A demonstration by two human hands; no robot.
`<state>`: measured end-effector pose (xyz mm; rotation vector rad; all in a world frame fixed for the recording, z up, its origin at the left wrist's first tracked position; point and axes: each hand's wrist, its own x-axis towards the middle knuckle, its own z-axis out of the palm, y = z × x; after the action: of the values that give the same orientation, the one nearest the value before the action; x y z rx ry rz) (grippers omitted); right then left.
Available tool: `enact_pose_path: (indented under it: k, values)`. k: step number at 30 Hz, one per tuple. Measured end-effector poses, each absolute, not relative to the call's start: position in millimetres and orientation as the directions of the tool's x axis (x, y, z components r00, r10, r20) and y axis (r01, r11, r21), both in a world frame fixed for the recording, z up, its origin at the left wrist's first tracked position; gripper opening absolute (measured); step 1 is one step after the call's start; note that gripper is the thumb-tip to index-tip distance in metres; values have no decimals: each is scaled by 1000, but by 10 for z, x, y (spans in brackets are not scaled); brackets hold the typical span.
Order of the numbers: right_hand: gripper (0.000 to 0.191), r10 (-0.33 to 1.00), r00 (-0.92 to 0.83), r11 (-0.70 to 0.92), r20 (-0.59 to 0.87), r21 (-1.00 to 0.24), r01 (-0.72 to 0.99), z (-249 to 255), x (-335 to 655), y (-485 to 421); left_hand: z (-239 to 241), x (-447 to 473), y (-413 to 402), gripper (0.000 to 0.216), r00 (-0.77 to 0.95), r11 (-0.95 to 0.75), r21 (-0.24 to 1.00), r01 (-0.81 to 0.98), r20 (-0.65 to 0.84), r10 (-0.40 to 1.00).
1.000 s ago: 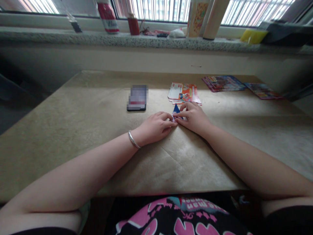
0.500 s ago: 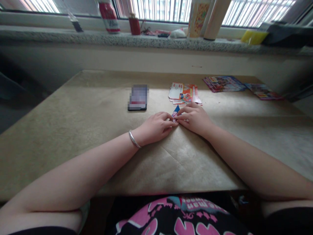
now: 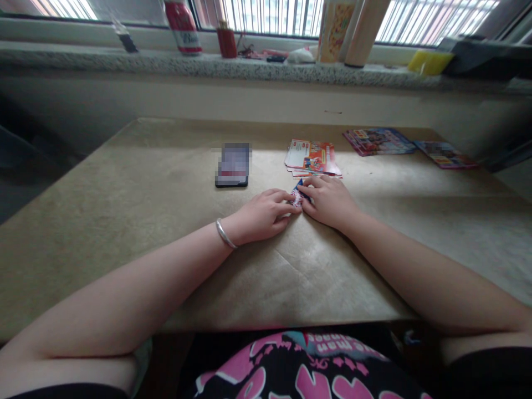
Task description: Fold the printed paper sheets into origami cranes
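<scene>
A small folded piece of printed paper (image 3: 296, 197), blue and pink, lies on the tan table (image 3: 124, 221) between my two hands. My left hand (image 3: 261, 215), with a silver bracelet on its wrist, has its fingers curled and pinches the paper's left side. My right hand (image 3: 328, 200) presses down on the paper from the right with closed fingers and covers most of it. Only a small corner of the paper shows.
A dark phone (image 3: 233, 165) lies just beyond my left hand. A stack of red and white leaflets (image 3: 312, 157) sits behind my right hand. More printed sheets (image 3: 379, 141) lie at the far right. The windowsill (image 3: 249, 65) holds a can, cups and boxes.
My right hand has pressed the upright blue tip of the paper down flat. Less of the paper shows now. My left hand has stayed in place.
</scene>
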<state>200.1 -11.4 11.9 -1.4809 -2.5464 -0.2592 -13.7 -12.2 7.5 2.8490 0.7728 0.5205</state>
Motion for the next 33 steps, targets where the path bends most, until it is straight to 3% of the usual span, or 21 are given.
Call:
enact_pose_path:
  k: [15,21,27,33]
  values:
    - [51,910,-366,357,193,83,931,109,1976,-72,87,-141,-124,33,810,-851,211,481,265,523]
    - [47,906,-354,340,232,97,935,114,1986,-52,84,-144,-134,32,806,-843,214,494,252,536]
    - [45,872,-438,430,217,83,899,120,1969,-90,50,-147,-135,33,802,-838,180,515,244,545]
    - [45,911,-373,366,174,74,928,124,1959,-50,91,-138,-151,35,818,-850,134,510,230,527]
